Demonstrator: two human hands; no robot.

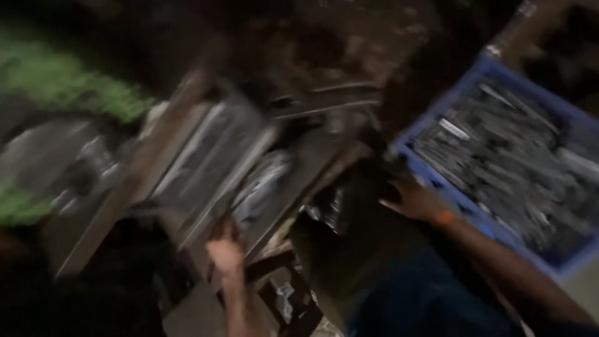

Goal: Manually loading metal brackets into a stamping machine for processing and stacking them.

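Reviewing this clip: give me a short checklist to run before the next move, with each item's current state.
1. Picture sharp enough to judge: not ok, blurred and dark.
2. Left hand on the edge of the wooden bench: ok.
3. Right hand next to the blue crate: ok; contact cannot tell.
4. Either hand holding something: cannot tell.
5. Crate contents: dark metal pieces, kind cannot tell.

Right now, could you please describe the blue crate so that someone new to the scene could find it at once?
Look to the right side of the dim, blurred view, beyond the right hand with its orange wristband. The blue crate sits tilted there, filled with dark grey pieces. Its bright blue rim sets it apart from the brown wooden frame by the left hand.
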